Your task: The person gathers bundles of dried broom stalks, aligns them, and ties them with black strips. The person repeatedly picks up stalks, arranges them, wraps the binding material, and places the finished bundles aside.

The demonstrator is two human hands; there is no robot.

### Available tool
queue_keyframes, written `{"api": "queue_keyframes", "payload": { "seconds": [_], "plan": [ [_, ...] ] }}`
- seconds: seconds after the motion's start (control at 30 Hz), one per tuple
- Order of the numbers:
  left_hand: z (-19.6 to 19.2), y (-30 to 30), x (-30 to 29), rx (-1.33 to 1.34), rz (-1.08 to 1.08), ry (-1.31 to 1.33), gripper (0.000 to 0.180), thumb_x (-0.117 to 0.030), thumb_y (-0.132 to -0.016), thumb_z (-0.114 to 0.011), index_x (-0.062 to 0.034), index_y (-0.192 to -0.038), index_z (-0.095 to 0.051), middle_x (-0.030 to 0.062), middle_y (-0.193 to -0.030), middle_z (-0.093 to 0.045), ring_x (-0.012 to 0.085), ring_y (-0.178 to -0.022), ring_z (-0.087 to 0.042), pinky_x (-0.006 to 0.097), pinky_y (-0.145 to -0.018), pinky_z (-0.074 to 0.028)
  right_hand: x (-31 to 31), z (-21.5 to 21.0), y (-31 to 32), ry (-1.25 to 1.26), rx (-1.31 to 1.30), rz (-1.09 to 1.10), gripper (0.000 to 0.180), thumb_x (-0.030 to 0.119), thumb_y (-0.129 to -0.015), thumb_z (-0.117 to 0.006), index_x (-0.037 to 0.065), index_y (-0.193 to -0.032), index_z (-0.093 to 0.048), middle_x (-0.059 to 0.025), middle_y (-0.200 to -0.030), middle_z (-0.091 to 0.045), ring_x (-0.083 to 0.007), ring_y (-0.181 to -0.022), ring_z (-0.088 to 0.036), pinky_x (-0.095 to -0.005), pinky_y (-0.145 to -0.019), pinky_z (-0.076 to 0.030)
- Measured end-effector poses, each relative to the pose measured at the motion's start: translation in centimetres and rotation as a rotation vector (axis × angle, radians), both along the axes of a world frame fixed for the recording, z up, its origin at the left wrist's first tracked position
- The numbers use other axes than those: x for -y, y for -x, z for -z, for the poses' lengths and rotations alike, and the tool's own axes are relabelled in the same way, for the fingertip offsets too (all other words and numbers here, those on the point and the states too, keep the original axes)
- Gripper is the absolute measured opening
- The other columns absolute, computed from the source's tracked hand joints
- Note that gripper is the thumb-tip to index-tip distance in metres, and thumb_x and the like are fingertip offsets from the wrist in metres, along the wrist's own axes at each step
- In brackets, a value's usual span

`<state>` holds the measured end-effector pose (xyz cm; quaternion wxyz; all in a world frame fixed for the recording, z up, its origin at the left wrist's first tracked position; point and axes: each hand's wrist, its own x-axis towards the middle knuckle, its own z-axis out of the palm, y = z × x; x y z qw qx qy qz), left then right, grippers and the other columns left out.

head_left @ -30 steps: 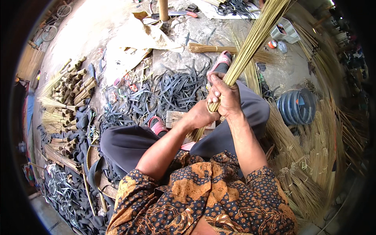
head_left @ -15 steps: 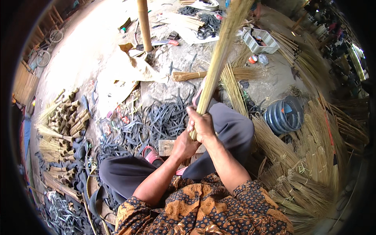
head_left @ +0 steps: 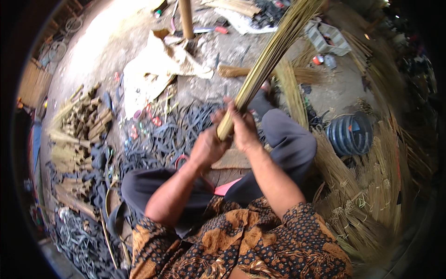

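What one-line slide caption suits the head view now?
Left hand and right hand holding a slanting bundle of thin stalks, with a tangle of dark strips lying beyond.

Yellowish bundle (head_left: 265, 69), orange-patterned black shirt (head_left: 241, 235)

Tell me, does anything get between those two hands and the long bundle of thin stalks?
Nothing visible does: the left hand and right hand hold the lower end of the bundle of thin stalks between them, though blur hides the finger detail.
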<state>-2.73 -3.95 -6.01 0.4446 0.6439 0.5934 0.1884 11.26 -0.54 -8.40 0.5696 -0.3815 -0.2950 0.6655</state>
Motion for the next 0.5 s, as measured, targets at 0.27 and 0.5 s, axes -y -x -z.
{"api": "queue_keyframes", "payload": {
  "seconds": [0.27, 0.5],
  "plan": [
    [-7.1, 9.6, -5.8, -0.068, -0.189, 0.001, 0.032, -0.026, -0.096, -0.073, -0.0006, -0.112, -0.064, 0.0135, -0.074, -0.068, 0.0225, -0.067, -0.066, 0.041, -0.065, -0.052, -4.4, 9.6, -3.1, 0.211, 0.543, -0.114, 0.034, 0.036, -0.103, -0.065, 0.004, -0.115, -0.067, -0.0026, -0.087, -0.070, -0.0088, -0.065, -0.065, -0.0242, -0.056, -0.051],
    [-7.4, 11.8, -6.4, -0.027, -0.241, -0.040, 0.032, -0.024, -0.094, -0.074, 0.0015, -0.111, -0.065, 0.0125, -0.076, -0.067, 0.0179, -0.069, -0.061, 0.037, -0.068, -0.052, -1.9, 24.2, -1.6, 0.755, 0.777, -0.324, 0.029, 0.034, -0.100, -0.067, 0.006, -0.102, -0.069, -0.0037, -0.076, -0.070, -0.0122, -0.048, -0.058, -0.0296, -0.042, -0.039]
  ]
}}
